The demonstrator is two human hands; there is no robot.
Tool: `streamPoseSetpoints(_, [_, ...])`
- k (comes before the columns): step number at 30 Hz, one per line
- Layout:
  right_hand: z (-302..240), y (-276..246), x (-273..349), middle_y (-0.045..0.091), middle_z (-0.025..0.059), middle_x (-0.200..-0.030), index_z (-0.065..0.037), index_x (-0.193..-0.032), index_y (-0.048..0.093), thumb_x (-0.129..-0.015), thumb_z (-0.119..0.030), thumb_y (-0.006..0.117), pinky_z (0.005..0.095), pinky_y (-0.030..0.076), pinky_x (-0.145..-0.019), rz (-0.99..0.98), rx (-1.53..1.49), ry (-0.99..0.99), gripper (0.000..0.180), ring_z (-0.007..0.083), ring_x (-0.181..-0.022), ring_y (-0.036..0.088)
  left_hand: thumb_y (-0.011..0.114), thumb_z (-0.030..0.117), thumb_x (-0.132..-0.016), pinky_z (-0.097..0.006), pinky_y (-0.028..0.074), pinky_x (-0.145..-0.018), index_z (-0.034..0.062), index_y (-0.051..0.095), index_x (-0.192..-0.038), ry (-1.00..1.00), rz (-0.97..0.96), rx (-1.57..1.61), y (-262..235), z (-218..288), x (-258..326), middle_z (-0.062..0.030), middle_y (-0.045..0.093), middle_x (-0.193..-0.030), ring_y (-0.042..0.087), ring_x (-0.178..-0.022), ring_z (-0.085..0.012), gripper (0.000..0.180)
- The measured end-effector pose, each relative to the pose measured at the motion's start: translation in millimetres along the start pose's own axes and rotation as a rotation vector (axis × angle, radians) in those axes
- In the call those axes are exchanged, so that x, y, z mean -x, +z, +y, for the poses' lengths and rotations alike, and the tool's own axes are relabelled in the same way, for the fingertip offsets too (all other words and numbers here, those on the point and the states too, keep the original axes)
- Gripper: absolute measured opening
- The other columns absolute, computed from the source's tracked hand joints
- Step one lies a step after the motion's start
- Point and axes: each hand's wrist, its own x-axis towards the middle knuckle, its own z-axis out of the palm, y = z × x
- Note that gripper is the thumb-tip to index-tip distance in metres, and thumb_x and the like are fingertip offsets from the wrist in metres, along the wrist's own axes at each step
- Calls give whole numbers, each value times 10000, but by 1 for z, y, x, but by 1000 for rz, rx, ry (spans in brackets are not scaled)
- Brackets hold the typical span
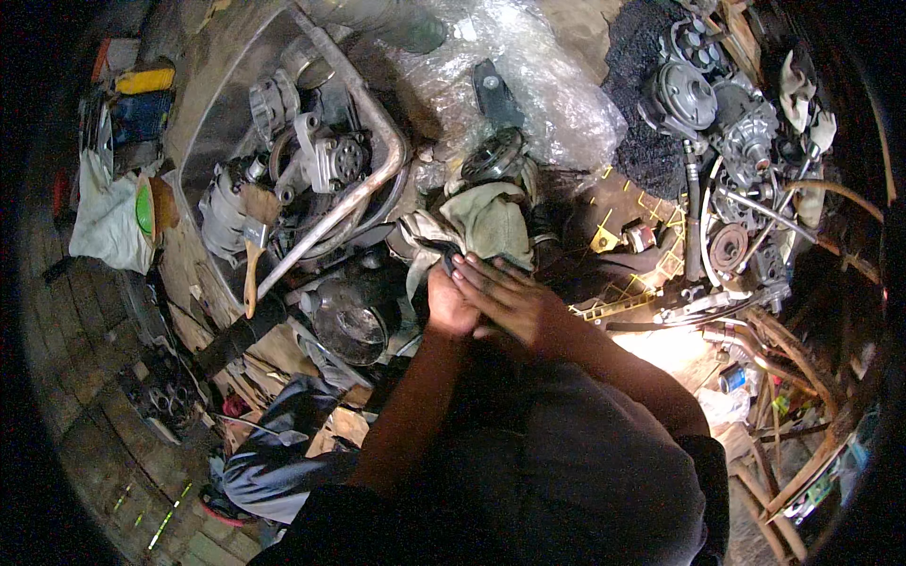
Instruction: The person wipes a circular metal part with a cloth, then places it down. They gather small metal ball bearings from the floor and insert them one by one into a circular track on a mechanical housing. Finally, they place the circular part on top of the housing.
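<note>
The left hand point(451, 300) and right hand point(519, 309) meet, the right laid over the left; I cannot tell whether either grip clamps the pale cloth point(486, 224) bunched there, beyond the metal tray's point(231, 99) right edge. A paintbrush point(253, 247) lies by its lower corner. Markings on a blue container point(731, 379) are unreadably small.

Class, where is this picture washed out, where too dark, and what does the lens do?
Head view: glare streaks the clear plastic sheet, and a patch beyond the right forearm is nearly white; head view: the dark shirt sinks into shadow, losing detail, while the cloth shows its folds; head view: the fisheye rounds the frame, leaving black corners.
</note>
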Motion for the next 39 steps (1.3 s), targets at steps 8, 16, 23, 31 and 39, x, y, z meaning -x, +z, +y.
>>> streamPoseSetpoints(8, [2, -6, 3, 348, 193, -1562, -4, -1510, 326, -956, -433, 514, 494, 223, -1186, 90, 68, 132, 725, 321, -1468, 308, 292, 347, -1059, -413, 532, -881, 72, 531, -1261, -184, 234, 404, 67, 21, 0, -115, 626, -1198, 638, -1032, -244, 417])
streamPoseSetpoints(16, [1, -17, 0, 373, 198, -1545, 30, -1458, 398, -926, -260, 544, 524, 219, -1184, 196, 121, 190, 623, 331, -1444, 350, 357, 311, -1032, -358, 543, -838, 23, 550, -1206, -278, 78, 381, 90, 29, -25, -117, 650, -1091, 646, -971, -224, 388])
streamPoseSetpoints(23, [4, 4, 18, 481, 177, -1466, -9, -1379, 507, -876, -152, 562, 444, 387, -1100, 328, -26, 253, 526, 330, -1373, 441, 417, 315, -1001, -388, 516, -904, -15, 574, -1173, -438, 44, 469, 110, 34, -30, -163, 661, -1099, 639, -995, -271, 404])
streamPoseSetpoints(31, [-7, -18, 39, 657, 195, -1206, 34, -1237, 583, -1035, -244, 449, 396, 493, -930, 639, -341, 981, 369, 264, -1063, 648, 409, 371, -1036, -534, 358, -1098, 24, 584, -1246, -456, 12, 364, 88, 36, -32, -137, 653, -1207, 573, -1187, -296, 442])
streamPoseSetpoints(39, [4, -40, 71, 638, 178, -1248, 76, -1313, 542, -1055, -251, 458, 383, 449, -1032, 1246, -835, 1083, 425, 274, -1141, 612, 389, 449, -1040, -487, 306, -1174, -89, 418, -1412, -507, -175, 485, 100, 49, -28, -244, 503, -1418, 487, -1321, -341, 654])
